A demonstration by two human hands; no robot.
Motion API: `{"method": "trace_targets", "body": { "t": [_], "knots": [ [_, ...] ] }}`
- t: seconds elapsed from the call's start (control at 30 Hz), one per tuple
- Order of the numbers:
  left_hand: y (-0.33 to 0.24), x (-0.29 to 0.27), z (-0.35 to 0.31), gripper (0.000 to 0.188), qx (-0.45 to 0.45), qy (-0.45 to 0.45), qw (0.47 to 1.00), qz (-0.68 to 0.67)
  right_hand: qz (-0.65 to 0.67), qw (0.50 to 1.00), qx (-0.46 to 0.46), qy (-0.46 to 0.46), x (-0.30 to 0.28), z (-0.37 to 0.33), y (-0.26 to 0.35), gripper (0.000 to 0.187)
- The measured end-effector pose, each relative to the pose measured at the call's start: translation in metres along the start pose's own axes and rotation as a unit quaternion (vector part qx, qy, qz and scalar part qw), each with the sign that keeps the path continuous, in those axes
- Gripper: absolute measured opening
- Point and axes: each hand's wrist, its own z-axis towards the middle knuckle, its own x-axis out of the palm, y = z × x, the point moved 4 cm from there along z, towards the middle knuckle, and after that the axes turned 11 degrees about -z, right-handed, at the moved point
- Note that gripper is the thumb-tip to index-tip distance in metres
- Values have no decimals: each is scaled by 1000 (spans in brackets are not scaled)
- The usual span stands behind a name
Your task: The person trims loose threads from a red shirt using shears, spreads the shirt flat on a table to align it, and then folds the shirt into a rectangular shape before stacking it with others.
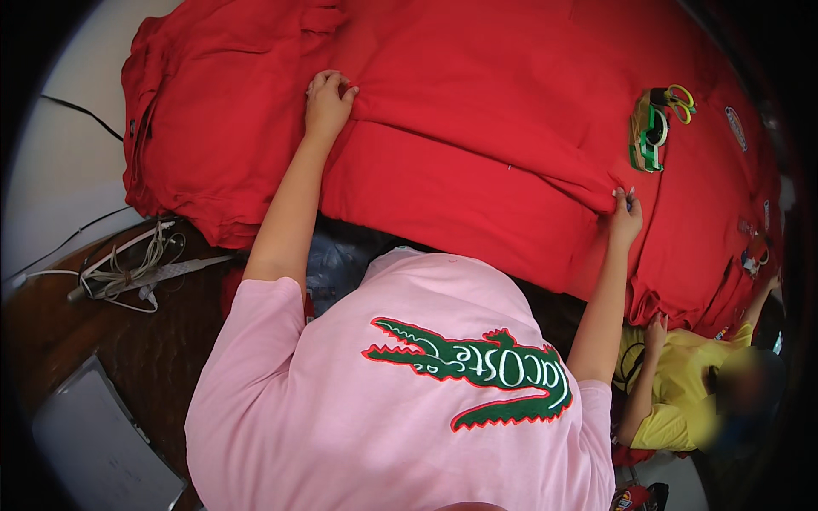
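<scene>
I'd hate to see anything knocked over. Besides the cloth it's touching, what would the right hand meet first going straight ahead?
Probably the green tape dispenser, on the red fabric just beyond the right hand; this single view leaves depth unclear.

A garment workshop, to judge from what I view remotely through the head camera. I base this on the broad red cloth point(477, 60) spread out flat and the thick pile of red fabric point(200, 119) at its left. On the cloth I note a green tape dispenser point(659, 153) and yellow-handled scissors point(684, 106). A co-worker in yellow point(682, 379) shares the right side. At lower left I see tangled cables point(128, 266) above a brown floor point(162, 341).
</scene>
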Motion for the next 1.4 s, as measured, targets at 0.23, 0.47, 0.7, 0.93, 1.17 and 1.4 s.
{"method": "trace_targets", "body": {
  "t": [0.23, 0.47, 0.7, 0.93, 1.17, 1.4],
  "knots": [
    [-20, -8, -13, 25, 46, -35, 997, -55, -212, 970, -37, -111, -31, -52, -1, 32],
    [-71, 12, -17, 16, 113, 46, 991, -57, -221, 968, -70, -97, -54, -70, -23, 30],
    [-110, 61, -11, 32, 111, 127, 984, -61, 136, 986, 87, -44, -30, -33, 5, 24],
    [-109, 29, -6, 51, 135, 314, 934, 105, 361, 920, 101, 115, -31, -51, 73, 18],
    [-99, -121, -65, 37, -200, 575, 793, -15, 236, 846, 112, 464, -145, -121, 66, 16],
    [-141, -173, -54, 17, -198, 563, 771, -220, 340, 856, 27, 388, -159, -97, 89, 11]
  ]
}}
